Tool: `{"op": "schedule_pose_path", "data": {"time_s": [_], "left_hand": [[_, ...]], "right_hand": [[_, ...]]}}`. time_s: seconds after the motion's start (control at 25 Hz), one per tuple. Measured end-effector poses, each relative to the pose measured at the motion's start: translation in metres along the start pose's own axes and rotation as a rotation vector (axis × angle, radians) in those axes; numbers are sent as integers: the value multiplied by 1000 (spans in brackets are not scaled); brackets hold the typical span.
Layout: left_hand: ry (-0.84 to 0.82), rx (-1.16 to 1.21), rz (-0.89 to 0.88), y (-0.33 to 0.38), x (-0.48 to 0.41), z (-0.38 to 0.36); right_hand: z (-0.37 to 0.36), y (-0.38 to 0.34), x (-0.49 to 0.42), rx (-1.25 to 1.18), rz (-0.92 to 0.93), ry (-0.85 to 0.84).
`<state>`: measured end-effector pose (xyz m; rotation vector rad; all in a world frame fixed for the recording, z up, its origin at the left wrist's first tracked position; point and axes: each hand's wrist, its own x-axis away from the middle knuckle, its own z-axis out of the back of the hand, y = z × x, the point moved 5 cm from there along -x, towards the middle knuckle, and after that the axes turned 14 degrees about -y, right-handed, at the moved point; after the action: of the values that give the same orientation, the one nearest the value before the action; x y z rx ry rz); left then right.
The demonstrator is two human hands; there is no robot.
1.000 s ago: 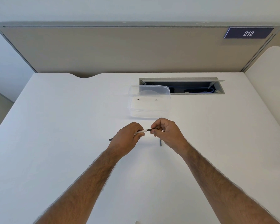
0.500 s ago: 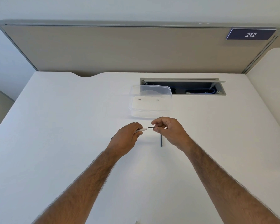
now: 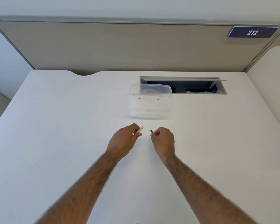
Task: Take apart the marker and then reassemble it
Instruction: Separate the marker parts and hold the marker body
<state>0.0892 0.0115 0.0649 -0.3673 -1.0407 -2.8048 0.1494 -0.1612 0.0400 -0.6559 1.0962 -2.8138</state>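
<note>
My left hand [image 3: 124, 141] grips the white marker barrel [image 3: 140, 130], whose open end sticks out past the fingers toward the right. My right hand [image 3: 163, 139] is closed on a small dark marker piece [image 3: 152, 131]; only its tip shows beyond the fingertips. The two parts are apart, with a short gap between them, both just above the white desk [image 3: 63, 135]. The rest of each part is hidden inside the hands.
A clear plastic container [image 3: 149, 101] stands on the desk just beyond my hands. Behind it an open cable hatch [image 3: 192, 85] is set into the desktop. A beige partition panel [image 3: 120, 47] closes off the far edge.
The dark piece has come out of the white barrel and my hands have drawn apart. The dark rod that lay on the desk below my right hand is no longer visible.
</note>
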Motion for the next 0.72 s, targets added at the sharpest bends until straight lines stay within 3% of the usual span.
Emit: {"op": "schedule_pose_path", "data": {"time_s": [0.28,0.72], "left_hand": [[-30,-10,21,-6,-7,-6],[-56,-9,32,-16,-13,-17]], "right_hand": [[-22,3,-14,243,-106,-28],[-25,7,-19,263,-130,-66]]}}
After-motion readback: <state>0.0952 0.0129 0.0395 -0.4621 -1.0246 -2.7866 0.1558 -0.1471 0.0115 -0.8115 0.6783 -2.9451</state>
